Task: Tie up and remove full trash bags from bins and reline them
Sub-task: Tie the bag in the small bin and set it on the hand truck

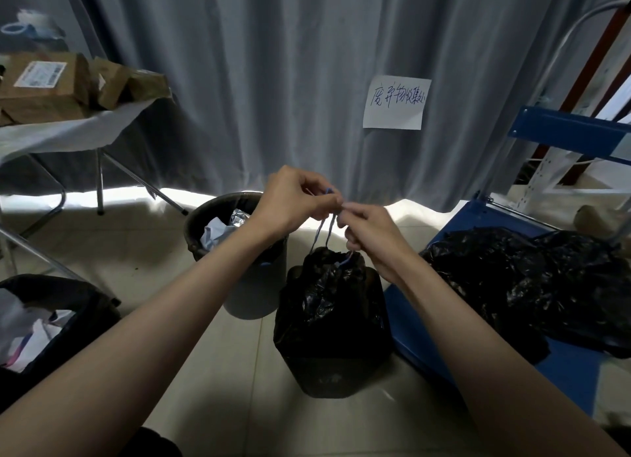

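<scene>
A full black trash bag sits in a small bin on the tiled floor in the middle. Its blue-grey drawstrings run up from the gathered neck. My left hand pinches the strings at the top. My right hand grips the strings just beside it and lower, fingers curled. Behind, a grey bin holds a black liner with crumpled paper. A third lined bin with paper waste stands at the lower left.
Tied black bags lie on a blue cart platform at the right. A folding table with cardboard boxes stands at the left. A grey curtain with a paper note hangs behind. Blue shelving rises at the far right.
</scene>
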Demonstrator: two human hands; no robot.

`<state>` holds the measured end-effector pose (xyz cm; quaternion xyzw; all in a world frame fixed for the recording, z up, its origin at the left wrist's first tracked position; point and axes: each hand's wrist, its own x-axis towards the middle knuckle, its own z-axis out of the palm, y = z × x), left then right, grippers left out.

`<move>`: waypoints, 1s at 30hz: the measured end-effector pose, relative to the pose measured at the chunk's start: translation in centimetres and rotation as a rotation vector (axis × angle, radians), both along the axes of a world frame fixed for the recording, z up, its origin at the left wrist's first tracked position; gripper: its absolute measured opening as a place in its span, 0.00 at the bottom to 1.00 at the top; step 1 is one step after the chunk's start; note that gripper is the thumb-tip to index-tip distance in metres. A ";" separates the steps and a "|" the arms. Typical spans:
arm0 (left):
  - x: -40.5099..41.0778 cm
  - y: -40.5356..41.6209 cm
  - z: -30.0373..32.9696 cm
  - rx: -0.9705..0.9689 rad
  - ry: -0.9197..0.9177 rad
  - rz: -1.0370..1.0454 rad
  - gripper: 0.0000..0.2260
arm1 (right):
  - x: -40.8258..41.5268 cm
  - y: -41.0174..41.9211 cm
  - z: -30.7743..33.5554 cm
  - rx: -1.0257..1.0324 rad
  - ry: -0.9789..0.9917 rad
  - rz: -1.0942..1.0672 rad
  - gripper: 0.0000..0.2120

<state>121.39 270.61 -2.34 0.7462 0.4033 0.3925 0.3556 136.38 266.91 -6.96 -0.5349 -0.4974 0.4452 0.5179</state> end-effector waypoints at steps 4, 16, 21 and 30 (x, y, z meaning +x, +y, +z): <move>0.1 0.1 -0.1 -0.030 -0.050 -0.029 0.03 | -0.9 -0.4 -0.6 0.015 -0.269 0.094 0.05; -2.0 0.6 -2.2 -0.042 0.258 -0.101 0.04 | -0.1 0.0 -1.3 -0.123 -0.067 0.084 0.16; -2.1 0.9 -2.7 -0.007 0.348 -0.008 0.04 | 0.6 -0.2 -2.0 -0.118 -0.068 0.072 0.15; -2.7 1.7 -4.0 -0.188 0.478 -0.001 0.06 | 2.5 -0.2 -3.3 -0.068 0.144 -0.004 0.05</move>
